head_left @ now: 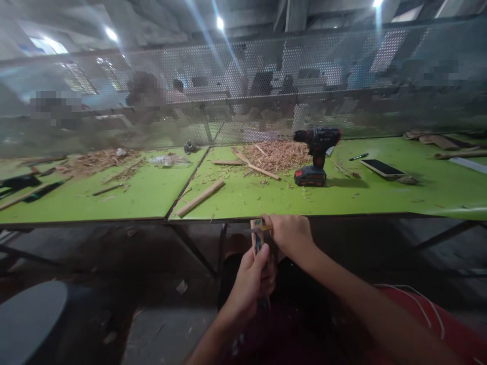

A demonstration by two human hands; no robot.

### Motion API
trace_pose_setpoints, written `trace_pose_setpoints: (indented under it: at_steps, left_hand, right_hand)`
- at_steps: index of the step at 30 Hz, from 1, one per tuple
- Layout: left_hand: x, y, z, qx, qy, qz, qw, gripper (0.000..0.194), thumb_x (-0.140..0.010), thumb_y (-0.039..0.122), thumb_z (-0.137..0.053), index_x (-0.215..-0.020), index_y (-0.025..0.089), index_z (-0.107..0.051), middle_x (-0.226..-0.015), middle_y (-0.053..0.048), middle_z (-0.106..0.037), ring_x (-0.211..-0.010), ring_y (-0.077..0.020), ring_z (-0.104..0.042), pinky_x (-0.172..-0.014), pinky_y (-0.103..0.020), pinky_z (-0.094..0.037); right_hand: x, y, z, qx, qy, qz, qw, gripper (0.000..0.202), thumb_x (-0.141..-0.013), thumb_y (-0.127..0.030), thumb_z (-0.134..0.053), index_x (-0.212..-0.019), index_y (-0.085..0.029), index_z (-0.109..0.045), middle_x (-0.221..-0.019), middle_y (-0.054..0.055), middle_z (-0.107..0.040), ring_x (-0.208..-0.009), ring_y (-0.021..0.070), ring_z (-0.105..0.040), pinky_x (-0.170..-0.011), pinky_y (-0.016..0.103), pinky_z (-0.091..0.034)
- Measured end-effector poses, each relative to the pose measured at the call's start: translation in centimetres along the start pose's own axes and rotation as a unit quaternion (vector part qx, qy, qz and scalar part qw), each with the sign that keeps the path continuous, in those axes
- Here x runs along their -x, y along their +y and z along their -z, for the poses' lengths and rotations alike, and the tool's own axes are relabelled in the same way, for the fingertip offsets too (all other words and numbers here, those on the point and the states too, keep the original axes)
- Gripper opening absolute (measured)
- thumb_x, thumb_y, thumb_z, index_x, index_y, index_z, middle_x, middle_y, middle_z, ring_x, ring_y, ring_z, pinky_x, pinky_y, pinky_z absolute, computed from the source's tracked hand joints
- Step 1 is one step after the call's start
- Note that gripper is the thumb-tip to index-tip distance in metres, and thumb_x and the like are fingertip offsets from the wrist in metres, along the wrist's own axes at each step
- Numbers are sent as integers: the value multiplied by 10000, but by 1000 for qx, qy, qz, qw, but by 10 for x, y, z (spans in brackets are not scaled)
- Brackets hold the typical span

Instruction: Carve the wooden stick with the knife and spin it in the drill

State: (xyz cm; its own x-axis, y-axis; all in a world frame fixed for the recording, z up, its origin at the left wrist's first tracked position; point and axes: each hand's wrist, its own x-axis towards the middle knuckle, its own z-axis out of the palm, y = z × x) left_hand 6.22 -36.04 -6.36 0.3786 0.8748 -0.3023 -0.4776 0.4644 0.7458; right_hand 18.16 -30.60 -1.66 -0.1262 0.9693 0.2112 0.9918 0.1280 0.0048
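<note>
Just below the table's front edge, my left hand [254, 276] is closed around the lower part of a flat wooden piece [256, 244] with dark blue-green marks on its face. The piece stands roughly upright, its top end free of my fingers. My right hand [291, 233] is closed on the handle of a knife [258, 229], whose short blade points left across the upper part of the wood. Blade and wood appear to touch. My right fingers partly cover the knife's handle.
On the green table [236, 200] stands a cordless drill [317, 152] before a pile of wood shavings [279, 154]. A wooden stick [201, 198] lies near the front edge. To the right are a phone [382, 168] and a pen [358, 157]. A perforated metal screen [228, 91] runs behind.
</note>
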Motion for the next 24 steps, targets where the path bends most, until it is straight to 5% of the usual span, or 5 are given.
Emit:
trace_pose_setpoints:
  at_steps: [8, 17, 24]
  left_hand:
    - [-10, 12, 4, -6, 25, -39, 999, 582, -720, 708, -668, -734, 210, -368, -504, 123, -275, -372, -9, -192, -356, -141, -82]
    - [-8, 21, 6, -6, 24, -87, 996, 584, -698, 662, -724, -733, 214, -351, -506, 127, -285, -371, -4, -184, -349, -135, -114]
    - [-9, 27, 6, -10, 28, -97, 995, 586, -690, 666, -726, -736, 209, -361, -509, 120, -309, -375, -5, -221, -355, -126, -109]
  right_hand:
    - [-40, -2, 0, 22, 19, -7, 1000, 531, -1033, -315, -295, -890, -104, -760, -776, 201, -730, -759, 272, -696, -635, 321, -442]
    - [-32, -12, 1, 25, 39, 31, 998, 574, -1041, -337, -260, -866, -117, -760, -743, 183, -726, -741, 246, -695, -639, 298, -451]
    - [-53, -11, -6, 24, 41, 44, 998, 545, -1038, -311, -284, -894, -94, -763, -765, 186, -726, -732, 231, -684, -638, 280, -431]
